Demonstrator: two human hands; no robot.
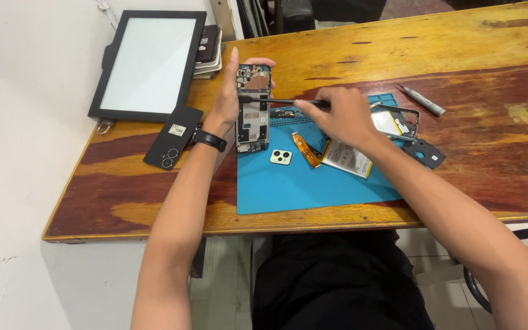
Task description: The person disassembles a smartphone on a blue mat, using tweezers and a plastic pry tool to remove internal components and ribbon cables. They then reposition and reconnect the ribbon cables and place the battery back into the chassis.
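My left hand grips the opened phone upright over the blue mat, long axis pointing away; my right hand pinches a black tool crosswise, tip touching it.

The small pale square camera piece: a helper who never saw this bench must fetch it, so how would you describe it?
Start at the blue rectangular work mat on the wooden table. Near its upper left, just below the opened phone body held in the left hand, lies the small pale square camera piece. It alone shows two dark round lenses; the orange ribbon cable beside it is long and thin.
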